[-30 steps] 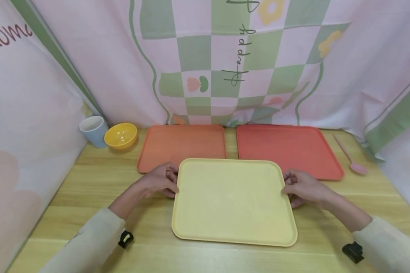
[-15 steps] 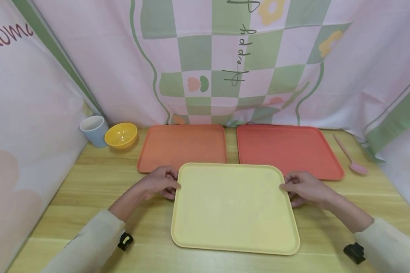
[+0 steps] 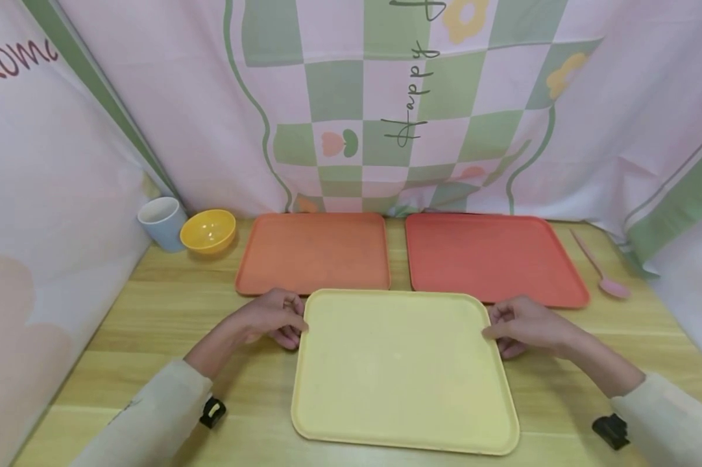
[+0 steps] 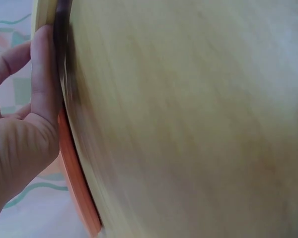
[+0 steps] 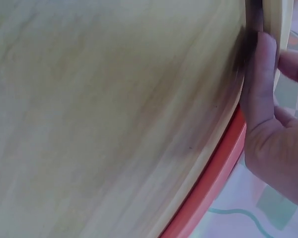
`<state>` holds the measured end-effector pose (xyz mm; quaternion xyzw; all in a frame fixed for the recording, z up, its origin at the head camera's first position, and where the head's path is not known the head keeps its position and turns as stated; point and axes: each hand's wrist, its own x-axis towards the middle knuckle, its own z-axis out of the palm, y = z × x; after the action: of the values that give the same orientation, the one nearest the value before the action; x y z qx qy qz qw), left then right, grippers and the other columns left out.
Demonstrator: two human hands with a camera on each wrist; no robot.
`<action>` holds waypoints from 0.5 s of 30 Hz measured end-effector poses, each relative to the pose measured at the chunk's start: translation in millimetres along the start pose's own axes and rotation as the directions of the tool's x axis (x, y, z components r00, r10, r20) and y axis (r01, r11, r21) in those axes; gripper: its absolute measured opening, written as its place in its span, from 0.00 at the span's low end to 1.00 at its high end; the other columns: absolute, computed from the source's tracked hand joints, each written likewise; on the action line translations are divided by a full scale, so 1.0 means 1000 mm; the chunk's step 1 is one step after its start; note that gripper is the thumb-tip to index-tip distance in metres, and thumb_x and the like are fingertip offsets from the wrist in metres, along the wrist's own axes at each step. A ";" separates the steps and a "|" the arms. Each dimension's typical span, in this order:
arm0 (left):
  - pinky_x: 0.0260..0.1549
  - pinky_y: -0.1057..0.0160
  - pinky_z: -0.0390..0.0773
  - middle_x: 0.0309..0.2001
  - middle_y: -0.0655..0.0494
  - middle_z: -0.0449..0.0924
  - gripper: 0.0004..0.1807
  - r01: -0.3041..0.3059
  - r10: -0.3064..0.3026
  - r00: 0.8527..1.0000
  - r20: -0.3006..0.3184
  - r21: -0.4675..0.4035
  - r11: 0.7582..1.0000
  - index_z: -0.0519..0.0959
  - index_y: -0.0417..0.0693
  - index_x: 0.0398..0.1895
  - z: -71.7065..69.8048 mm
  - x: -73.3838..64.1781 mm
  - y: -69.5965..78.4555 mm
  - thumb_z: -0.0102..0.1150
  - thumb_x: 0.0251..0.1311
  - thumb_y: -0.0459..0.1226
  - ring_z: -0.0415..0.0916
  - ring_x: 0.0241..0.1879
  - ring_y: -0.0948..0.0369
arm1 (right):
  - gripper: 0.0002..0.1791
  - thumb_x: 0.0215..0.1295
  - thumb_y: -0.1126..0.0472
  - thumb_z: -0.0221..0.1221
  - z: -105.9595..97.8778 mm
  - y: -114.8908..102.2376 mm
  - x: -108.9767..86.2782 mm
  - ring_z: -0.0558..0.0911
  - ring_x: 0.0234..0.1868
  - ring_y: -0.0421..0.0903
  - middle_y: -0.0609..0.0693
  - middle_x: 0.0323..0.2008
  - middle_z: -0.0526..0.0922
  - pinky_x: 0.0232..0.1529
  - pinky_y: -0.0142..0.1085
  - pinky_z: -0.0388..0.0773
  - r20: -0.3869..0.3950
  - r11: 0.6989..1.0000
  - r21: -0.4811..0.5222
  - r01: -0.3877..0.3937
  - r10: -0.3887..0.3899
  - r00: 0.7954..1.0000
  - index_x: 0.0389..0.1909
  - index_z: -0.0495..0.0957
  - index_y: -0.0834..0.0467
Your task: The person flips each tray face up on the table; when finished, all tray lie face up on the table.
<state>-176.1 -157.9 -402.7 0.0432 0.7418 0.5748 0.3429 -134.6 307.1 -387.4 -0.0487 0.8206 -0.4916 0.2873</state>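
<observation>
A pale yellow tray (image 3: pixel 403 373) with rounded corners lies in front of the person, between both hands. The left hand (image 3: pixel 272 318) grips its left edge, thumb over the rim and the other fingers curled at the side. On the opposite edge the right hand (image 3: pixel 526 327) pinches the rim in the same manner. Both wrist views show the tray edge-on, with the left hand (image 4: pixel 25 104) and the right hand (image 5: pixel 273 114) at its rim, close over the wooden table (image 3: pixel 146 350). Much of the fingers under the rim is hidden in the head view.
An orange tray (image 3: pixel 316 253) and a red tray (image 3: pixel 491 259) lie side by side behind the yellow one. At the back left stand a light blue cup (image 3: pixel 163 224) and a yellow bowl (image 3: pixel 208 232). A pink spoon (image 3: pixel 612 287) lies at the right. Patterned cloth (image 3: pixel 421 155) hangs behind.
The yellow tray has moved toward the person, both hands gripping it, and now overlaps the orange and red trays less. The other things have stayed in place.
</observation>
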 end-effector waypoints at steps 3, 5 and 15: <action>0.25 0.59 0.86 0.27 0.43 0.80 0.12 0.015 -0.016 1.000 0.014 0.015 1.000 0.69 0.36 0.38 0.001 -0.001 -0.001 0.65 0.57 0.26 0.81 0.21 0.56 | 0.11 0.68 0.63 0.63 0.001 0.002 -0.001 0.81 0.27 0.46 0.53 0.26 0.78 0.28 0.39 0.85 0.024 1.000 -0.021 0.002 -0.001 1.000 0.34 0.72 0.65; 0.26 0.59 0.86 0.27 0.44 0.80 0.13 0.020 -0.020 1.000 0.020 0.014 1.000 0.69 0.35 0.38 0.001 -0.002 -0.001 0.65 0.57 0.26 0.81 0.22 0.57 | 0.11 0.69 0.63 0.63 0.000 0.003 -0.001 0.80 0.27 0.45 0.53 0.25 0.78 0.27 0.38 0.85 0.034 1.000 -0.025 0.004 -0.003 0.999 0.33 0.72 0.65; 0.27 0.59 0.86 0.26 0.43 0.81 0.13 0.027 -0.028 0.999 0.029 0.047 0.999 0.71 0.35 0.38 -0.001 -0.003 0.003 0.66 0.58 0.28 0.82 0.23 0.57 | 0.12 0.67 0.63 0.66 -0.001 0.001 0.002 0.80 0.26 0.44 0.54 0.23 0.79 0.27 0.37 0.85 0.012 0.998 -0.054 0.023 -0.022 1.000 0.32 0.74 0.67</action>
<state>-175.6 -159.1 -399.1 0.0495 0.7504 0.5518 0.3604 -136.3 307.6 -389.2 -0.0684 0.8313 -0.4723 0.2851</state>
